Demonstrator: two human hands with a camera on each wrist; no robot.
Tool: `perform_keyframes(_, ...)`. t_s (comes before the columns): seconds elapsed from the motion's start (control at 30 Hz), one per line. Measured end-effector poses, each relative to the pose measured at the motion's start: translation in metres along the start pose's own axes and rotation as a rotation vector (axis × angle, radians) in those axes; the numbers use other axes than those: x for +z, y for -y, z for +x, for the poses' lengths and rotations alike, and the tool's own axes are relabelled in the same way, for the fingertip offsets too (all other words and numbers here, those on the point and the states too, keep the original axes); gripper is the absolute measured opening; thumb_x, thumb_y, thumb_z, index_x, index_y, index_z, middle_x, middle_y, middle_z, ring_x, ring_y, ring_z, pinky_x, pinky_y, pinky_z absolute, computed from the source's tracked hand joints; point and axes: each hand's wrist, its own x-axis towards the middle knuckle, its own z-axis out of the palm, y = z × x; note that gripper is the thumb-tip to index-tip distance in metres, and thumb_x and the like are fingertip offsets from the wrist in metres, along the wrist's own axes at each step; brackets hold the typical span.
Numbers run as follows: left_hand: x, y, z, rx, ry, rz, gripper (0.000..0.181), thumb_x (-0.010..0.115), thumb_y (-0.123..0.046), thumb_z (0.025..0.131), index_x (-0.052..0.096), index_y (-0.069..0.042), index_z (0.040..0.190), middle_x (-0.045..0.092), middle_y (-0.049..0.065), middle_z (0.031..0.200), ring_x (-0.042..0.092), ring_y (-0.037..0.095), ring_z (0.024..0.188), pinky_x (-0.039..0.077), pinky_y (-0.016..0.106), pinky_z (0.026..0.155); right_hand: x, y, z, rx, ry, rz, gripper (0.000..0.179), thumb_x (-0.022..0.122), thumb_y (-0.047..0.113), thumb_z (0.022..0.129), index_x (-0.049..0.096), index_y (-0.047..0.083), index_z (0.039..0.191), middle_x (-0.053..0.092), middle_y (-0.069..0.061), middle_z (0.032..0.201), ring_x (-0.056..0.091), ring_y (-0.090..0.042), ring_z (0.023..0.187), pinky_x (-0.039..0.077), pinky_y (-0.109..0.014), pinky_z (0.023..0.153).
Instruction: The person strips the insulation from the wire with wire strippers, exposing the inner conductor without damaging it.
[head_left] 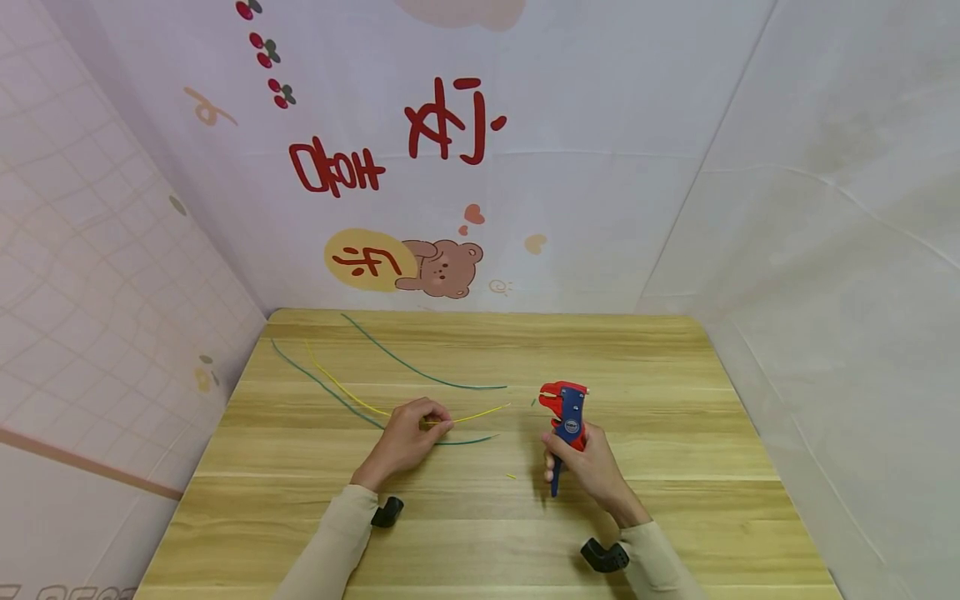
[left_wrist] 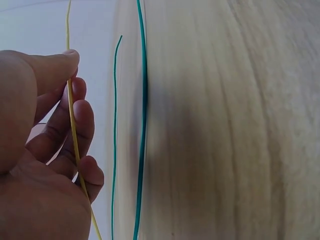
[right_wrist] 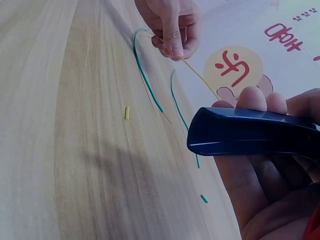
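Between thumb and fingertips, my left hand (head_left: 408, 433) pinches a thin yellow wire (head_left: 480, 414). The wire's free end points right, and the rest trails to the back left. My right hand (head_left: 597, 471) grips a wire stripper (head_left: 572, 415) with a blue body and red jaws, standing off to the right of the wire's tip. Fingers wrap its dark blue handle (right_wrist: 250, 132) in the right wrist view. One green wire (head_left: 465, 442) passes under the left hand; another green wire (head_left: 480, 387) lies farther back. Thin bare strands (right_wrist: 167, 118) show at the nearer green wire's end.
A short yellow piece of insulation (head_left: 511, 476) lies on the wooden table (head_left: 450, 550), and a short green piece (head_left: 533, 402) lies near the stripper's jaws. Pale printed sheets (head_left: 600, 167) rise behind the table and at both sides.
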Motion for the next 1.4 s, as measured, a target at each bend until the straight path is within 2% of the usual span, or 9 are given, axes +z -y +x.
perform_keyframes(0.4, 0.002, 0.003, 0.001, -0.014, 0.0, -0.001, 0.005, 0.082, -0.017, 0.105, 0.082, -0.012, 0.104, 0.081, -0.001, 0.107, 0.078, 0.017, 0.103, 0.065, 0.033, 0.095, -0.001, 0.001, 0.0, 0.011, 0.006, 0.005, 0.024, 0.069, 0.015, 0.114, 0.06, -0.007, 0.111, 0.073, 0.0, 0.078, 0.077, -0.015, 0.066, 0.071, -0.041, 0.07)
perform_keyframes(0.63, 0.004, 0.004, 0.003, -0.015, -0.007, 0.007, 0.004, 0.083, -0.017, 0.105, 0.082, -0.014, 0.103, 0.081, -0.002, 0.106, 0.077, 0.017, 0.102, 0.065, 0.036, 0.094, -0.003, 0.004, 0.001, 0.004, 0.021, 0.005, 0.025, 0.068, 0.016, 0.114, 0.06, -0.008, 0.11, 0.074, 0.0, 0.079, 0.078, -0.015, 0.067, 0.072, -0.042, 0.071)
perform_keyframes(0.8, 0.006, 0.009, 0.003, 0.044, -0.035, -0.001, 0.005, 0.085, -0.012, 0.102, 0.082, -0.015, 0.1, 0.08, -0.002, 0.103, 0.076, 0.013, 0.097, 0.065, 0.032, 0.088, -0.003, 0.004, 0.001, 0.008, 0.023, 0.008, 0.026, 0.069, 0.017, 0.114, 0.06, -0.007, 0.11, 0.075, -0.001, 0.079, 0.078, -0.016, 0.068, 0.072, -0.043, 0.071)
perform_keyframes(0.87, 0.007, 0.015, 0.003, 0.103, -0.048, -0.003, 0.005, 0.082, -0.012, 0.104, 0.081, -0.013, 0.1, 0.079, -0.001, 0.101, 0.075, 0.011, 0.094, 0.064, 0.03, 0.084, -0.004, 0.003, 0.001, 0.011, 0.023, 0.007, 0.024, 0.069, 0.016, 0.114, 0.06, -0.006, 0.109, 0.075, -0.001, 0.08, 0.078, -0.016, 0.068, 0.072, -0.043, 0.072)
perform_keyframes(0.93, 0.008, 0.017, 0.002, 0.119, -0.046, 0.005, 0.006, 0.081, -0.013, 0.105, 0.081, -0.01, 0.099, 0.079, 0.001, 0.101, 0.075, 0.012, 0.093, 0.065, 0.031, 0.083, -0.004, 0.002, 0.0, 0.015, 0.026, 0.008, 0.023, 0.069, 0.016, 0.114, 0.06, -0.005, 0.109, 0.075, -0.001, 0.08, 0.079, -0.017, 0.068, 0.072, -0.044, 0.073)
perform_keyframes(1.03, 0.008, 0.016, 0.001, 0.088, -0.02, 0.018, 0.009, 0.08, -0.014, 0.106, 0.082, -0.007, 0.102, 0.079, 0.003, 0.102, 0.078, 0.018, 0.096, 0.067, 0.036, 0.087, -0.005, 0.0, 0.0, 0.016, 0.031, 0.005, 0.025, 0.068, 0.016, 0.114, 0.06, -0.007, 0.11, 0.074, -0.002, 0.081, 0.08, -0.018, 0.069, 0.072, -0.045, 0.074)
perform_keyframes(1.07, 0.007, 0.012, 0.001, 0.05, -0.005, 0.03, 0.007, 0.082, -0.012, 0.105, 0.082, -0.006, 0.101, 0.08, 0.003, 0.103, 0.08, 0.021, 0.098, 0.068, 0.04, 0.09, -0.005, -0.001, 0.0, 0.015, 0.032, 0.003, 0.026, 0.068, 0.016, 0.115, 0.06, -0.008, 0.111, 0.074, -0.002, 0.081, 0.08, -0.019, 0.07, 0.072, -0.045, 0.074)
perform_keyframes(1.17, 0.008, 0.012, 0.002, 0.011, 0.022, 0.048, 0.008, 0.082, -0.013, 0.105, 0.082, -0.005, 0.105, 0.08, 0.003, 0.105, 0.081, 0.025, 0.102, 0.068, 0.044, 0.094, -0.006, -0.002, -0.001, 0.011, 0.035, -0.007, 0.031, 0.068, 0.018, 0.115, 0.06, -0.012, 0.114, 0.074, -0.002, 0.082, 0.081, -0.02, 0.071, 0.072, -0.045, 0.075)
perform_keyframes(1.4, 0.008, 0.009, 0.005, -0.006, 0.05, 0.058, 0.006, 0.078, -0.006, 0.105, 0.083, -0.007, 0.109, 0.081, 0.005, 0.11, 0.08, 0.025, 0.106, 0.067, 0.047, 0.098, -0.007, -0.002, -0.002, 0.011, 0.035, -0.006, 0.037, 0.068, 0.018, 0.115, 0.058, -0.018, 0.118, 0.074, -0.002, 0.081, 0.082, -0.021, 0.071, 0.072, -0.045, 0.075)
